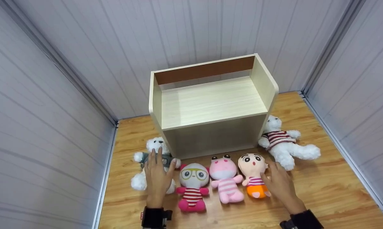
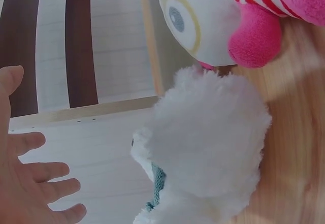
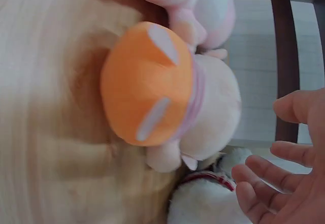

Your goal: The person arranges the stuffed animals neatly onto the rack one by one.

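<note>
Left hand (image 1: pixel 158 181) over green-topped bear (image 1: pixel 152 143), right hand (image 1: pixel 280 184) just beside orange-shorted doll (image 1: pixel 255 191); fingers of both spread, gripping nothing. Both toys lie on surface (image 1: pixel 223 219) near shelf unit (image 1: pixel 210 101). Progress (judged): toys set out, neither in hand; what remains, cannot tell

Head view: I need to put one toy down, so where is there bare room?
The shelf has a bare upper board between its side panels. Floor is bare between the striped-sweater bear, right hand and right wall. The row of panda, pink toy and doll before the shelf is crowded.
</note>
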Demonstrator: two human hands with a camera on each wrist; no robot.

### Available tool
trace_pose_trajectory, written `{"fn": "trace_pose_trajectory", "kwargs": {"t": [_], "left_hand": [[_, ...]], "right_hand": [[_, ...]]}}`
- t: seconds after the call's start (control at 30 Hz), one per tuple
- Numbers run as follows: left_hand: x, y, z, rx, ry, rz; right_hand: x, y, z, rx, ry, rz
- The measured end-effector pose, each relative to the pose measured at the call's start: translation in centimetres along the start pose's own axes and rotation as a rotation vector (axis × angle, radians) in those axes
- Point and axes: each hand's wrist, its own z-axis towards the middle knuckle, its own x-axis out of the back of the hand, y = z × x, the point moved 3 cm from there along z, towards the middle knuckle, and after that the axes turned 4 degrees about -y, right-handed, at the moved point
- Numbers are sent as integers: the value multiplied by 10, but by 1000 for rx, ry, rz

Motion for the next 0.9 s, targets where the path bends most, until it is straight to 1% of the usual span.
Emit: {"fn": "trace_pose_trajectory", "kwargs": {"t": [0.17, 0.3, 0.37, 0.5, 0.7, 0.8, 0.9], "left_hand": [[7, 6, 2, -39, 87, -37], [15, 11, 7, -61, 135, -59], [20, 15, 11, -66, 151, -83], [30, 24, 20, -81, 199, -155], [47, 41, 33, -152, 303, -248], [54, 49, 39, -161, 332, -280], [60, 56, 43, -152, 347, -316]], "right_hand": [[-20, 8, -7, -39, -55, -31], [-35, 14, -13, -119, -130, -25], [-41, 16, -15, -156, -146, -13], [-49, 18, -18, -202, -167, 14], [-61, 21, -26, -275, -234, 39], [-64, 22, -28, -287, -249, 41], [-65, 23, -28, -285, -255, 39]]}}
